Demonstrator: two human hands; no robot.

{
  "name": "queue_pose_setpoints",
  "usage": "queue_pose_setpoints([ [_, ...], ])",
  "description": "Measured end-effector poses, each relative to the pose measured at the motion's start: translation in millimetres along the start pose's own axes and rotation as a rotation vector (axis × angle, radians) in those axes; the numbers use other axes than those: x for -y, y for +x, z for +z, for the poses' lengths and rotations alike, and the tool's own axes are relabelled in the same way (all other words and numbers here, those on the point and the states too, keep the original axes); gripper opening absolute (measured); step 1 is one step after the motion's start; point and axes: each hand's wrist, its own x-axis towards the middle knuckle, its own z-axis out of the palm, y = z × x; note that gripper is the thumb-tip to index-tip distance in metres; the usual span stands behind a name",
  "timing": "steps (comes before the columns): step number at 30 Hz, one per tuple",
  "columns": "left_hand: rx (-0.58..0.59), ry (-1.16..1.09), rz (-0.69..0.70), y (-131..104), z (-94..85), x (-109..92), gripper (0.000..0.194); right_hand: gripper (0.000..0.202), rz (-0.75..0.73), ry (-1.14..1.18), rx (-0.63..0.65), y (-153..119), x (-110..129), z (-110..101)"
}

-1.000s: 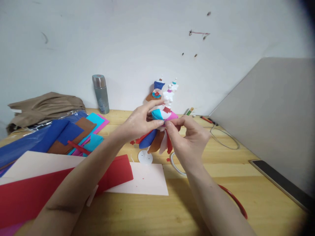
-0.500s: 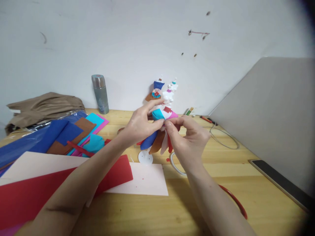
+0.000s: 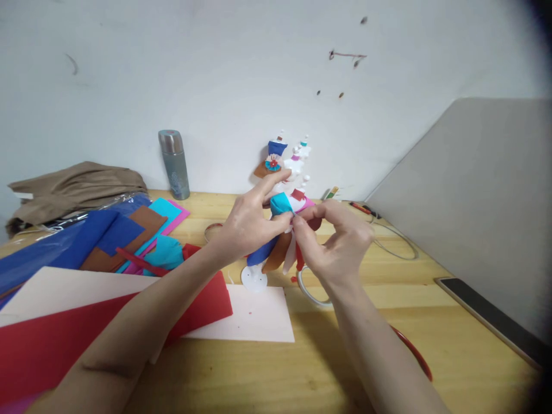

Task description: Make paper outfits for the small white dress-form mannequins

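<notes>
The left forearm rose from the lower left of the frame toward the center, crossing over the red cloth (image 3: 202,310). The left hand (image 3: 254,224) was turned with its back up, index finger stretched toward the upper right and thumb reaching right, gripping the dressed figure (image 3: 296,201) between thumb and fingers. The right forearm came up from the lower right, leaning left. The right hand (image 3: 338,236) had its fingers curled, with thumb and index finger pinched together on the front of the figure, their tips touching or nearly touching the left thumb; whatever lay between them was too small to tell.

The figure was at the center of the frame, blue, brown and pale strips hanging below the hands. A white disc (image 3: 254,278) was just below it, and a metal flask (image 3: 175,165) stood at left, near the wall (image 3: 233,69).
</notes>
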Motion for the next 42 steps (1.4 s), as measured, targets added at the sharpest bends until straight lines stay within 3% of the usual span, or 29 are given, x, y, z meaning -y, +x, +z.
queue_pose_setpoints([
  [8, -0.006, 0.082, 0.053, -0.7, 0.4, -1.0, 0.061, 0.012, -0.019, -0.023, 0.011, 0.4, -2.1, 0.3],
  [16, -0.025, 0.116, 0.011, -0.2, -1.0, -3.8, 0.063, 0.008, -0.039, -0.014, 0.092, 1.7, 1.2, -3.1],
  [24, -0.049, 0.101, -0.012, 0.2, -0.5, -3.5, 0.066, 0.012, -0.225, -0.111, -0.041, 2.3, 1.0, -3.5],
  [33, -0.078, 0.060, -0.029, 1.2, -0.1, -4.0, 0.060, 0.033, -0.246, -0.087, -0.233, 1.6, -5.9, -2.4],
  [39, -0.055, 0.026, -0.043, 1.5, -2.3, -3.8, 0.060, 0.013, -0.101, -0.071, -0.028, 5.3, -1.5, -5.3],
  [42, -0.044, 0.015, -0.047, 0.5, -1.6, -5.1, 0.061, 0.010, -0.072, -0.071, 0.010, 5.3, 0.8, -4.0],
])
